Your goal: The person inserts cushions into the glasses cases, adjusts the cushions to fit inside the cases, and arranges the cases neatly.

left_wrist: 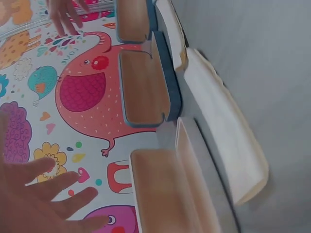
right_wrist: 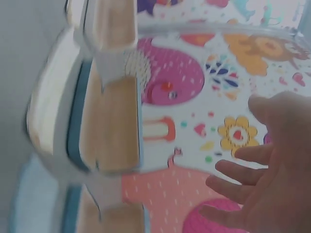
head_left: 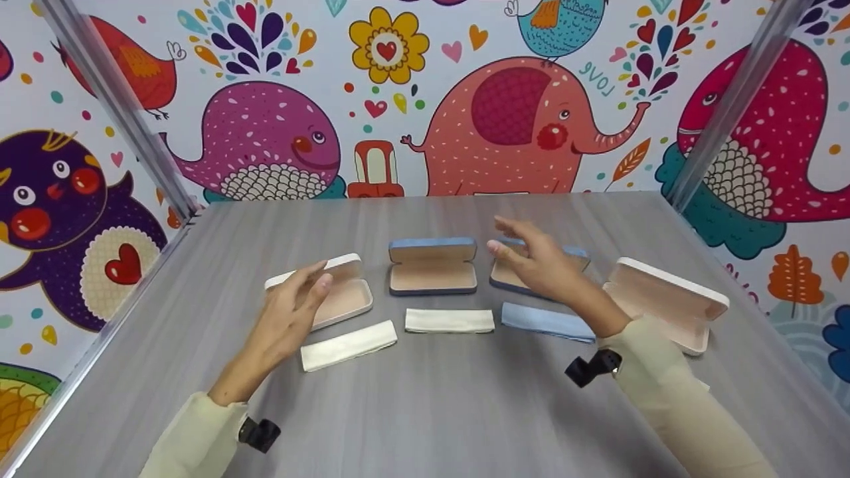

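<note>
My left hand point(head_left: 287, 318), fingers loosely extended and holding nothing, hovers over the left edge of an open white glasses case point(head_left: 348, 300). My right hand point(head_left: 541, 267) is raised over an open blue glasses case point(head_left: 508, 275), partly covering it, its fingers spread and empty. Between the hands stands another open blue glasses case point(head_left: 433, 279) with a beige lining. A folded cream cloth point(head_left: 348, 346) lies in front of the white case, a second cream cloth point(head_left: 449, 321) before the middle case, and a folded blue cloth point(head_left: 548, 322) before the right blue case.
Another open white glasses case point(head_left: 667, 299) stands at the right, partly behind my right forearm. A small white edge point(head_left: 704, 384) peeks out beside that sleeve. Metal posts point(head_left: 737, 106) and a cartoon-printed wall point(head_left: 398, 99) enclose the grey table point(head_left: 425, 411).
</note>
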The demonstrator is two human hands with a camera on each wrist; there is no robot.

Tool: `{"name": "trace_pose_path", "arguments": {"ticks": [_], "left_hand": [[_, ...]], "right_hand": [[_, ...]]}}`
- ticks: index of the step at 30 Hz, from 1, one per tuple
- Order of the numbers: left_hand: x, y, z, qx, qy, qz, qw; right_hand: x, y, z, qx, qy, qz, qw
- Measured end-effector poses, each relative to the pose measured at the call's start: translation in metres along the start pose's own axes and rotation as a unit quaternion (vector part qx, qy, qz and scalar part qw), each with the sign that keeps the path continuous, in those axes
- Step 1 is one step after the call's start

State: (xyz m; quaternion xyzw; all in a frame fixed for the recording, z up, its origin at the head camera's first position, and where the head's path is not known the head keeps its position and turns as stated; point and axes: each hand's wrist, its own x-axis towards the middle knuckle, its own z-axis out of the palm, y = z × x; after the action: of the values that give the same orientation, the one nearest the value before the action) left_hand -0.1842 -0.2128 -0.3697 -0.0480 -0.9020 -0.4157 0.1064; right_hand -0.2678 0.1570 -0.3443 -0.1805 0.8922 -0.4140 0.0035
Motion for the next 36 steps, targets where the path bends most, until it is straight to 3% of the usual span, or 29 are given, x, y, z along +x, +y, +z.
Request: {"name": "trace_pose_path", "arguments": {"ticks": [5, 8, 15, 25, 31, 36], "left_hand": [[-0.012, -0.002, -0.003, -0.053, 0.033, -0.033, 0.9975], [-0.019, -0.005, -0.002, -0.089, 0.030, -0.055, 0.9941], [-0.028, -0.014, 0.004, -0.169, 0.040, -0.109, 0.9787], [-0.034, -0.041, 0.009, -0.196, 0.059, -0.212, 0.9555], [-0.034, -0.060, 0.007, -0.177, 0.049, -0.257, 0.9487], [-0.032, -0.071, 0.004, -0.186, 0.031, -0.284, 0.9399]], "right_hand": [[-0.009, -0.014, 0.017, 0.066, -0.009, 0.008, 0.998], [-0.013, -0.022, 0.025, 0.090, -0.017, 0.019, 0.996], [-0.015, -0.029, 0.046, 0.176, -0.053, 0.054, 0.982], [-0.009, -0.025, 0.082, 0.258, -0.079, 0.077, 0.960], [0.000, -0.021, 0.105, 0.299, -0.096, 0.105, 0.944], [0.008, -0.018, 0.125, 0.306, -0.108, 0.118, 0.939]]}}
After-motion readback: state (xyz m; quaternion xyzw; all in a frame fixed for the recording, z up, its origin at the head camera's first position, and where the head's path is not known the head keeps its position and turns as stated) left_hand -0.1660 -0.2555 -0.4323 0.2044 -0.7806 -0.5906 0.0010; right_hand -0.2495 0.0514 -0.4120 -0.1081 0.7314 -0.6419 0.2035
